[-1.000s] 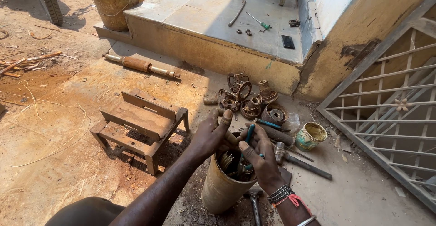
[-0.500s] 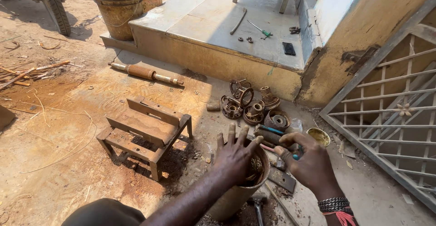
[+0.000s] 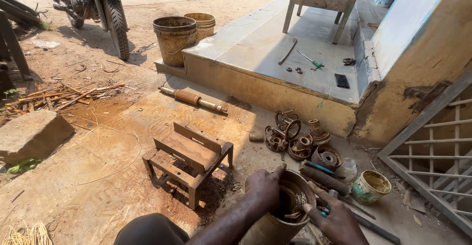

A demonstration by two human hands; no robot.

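Note:
A rusty cylindrical metal can stands on the ground at the bottom of the view, with copper-coloured wire coils inside. My left hand is closed over its near-left rim, thumb up and fingers reaching inside. My right hand rests against the can's right side with its fingers spread. Something small and blue shows at its fingertips; I cannot tell what it is. A blue-handled tool lies on the ground just behind the can.
A low wooden stool stands to the left. Rusty round parts and a small paint tin lie behind the can. A metal grille leans at right. Beyond are a concrete step, two buckets, a motorcycle wheel and a stone block.
My left hand went from lying spread over the can's top to gripping its rim. My right hand came back in against the can. The view has tilted up.

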